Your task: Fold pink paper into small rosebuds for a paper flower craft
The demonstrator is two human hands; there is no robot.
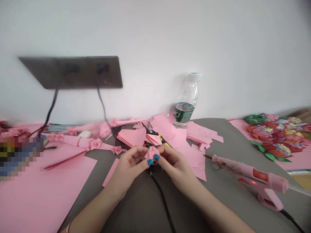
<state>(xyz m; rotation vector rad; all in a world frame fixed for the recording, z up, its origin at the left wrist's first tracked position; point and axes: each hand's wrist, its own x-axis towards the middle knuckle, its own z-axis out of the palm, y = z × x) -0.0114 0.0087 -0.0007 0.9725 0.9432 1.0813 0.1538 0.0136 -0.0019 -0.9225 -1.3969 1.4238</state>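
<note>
Between my fingertips is a small folded piece of pink paper (153, 152) with creases meeting near its middle. My left hand (133, 163) pinches its left side, thumb in front and fingers curled behind. From the other side my right hand (173, 161) grips it the same way, the two thumbs almost touching. Just behind the hands lie pliers (151, 131) with black and yellow handles, partly covered by pink paper pieces (132, 137). A black cable (161, 194) runs beneath my hands toward the front.
A pink hot glue gun (252, 178) lies at right, its red light lit. A water bottle (186, 108) leans by the wall. Paper flowers (277, 136) sit far right. Pink paper roses (94, 143) and a large pink sheet (46, 194) are at left. Cords hang from a wall socket (82, 72).
</note>
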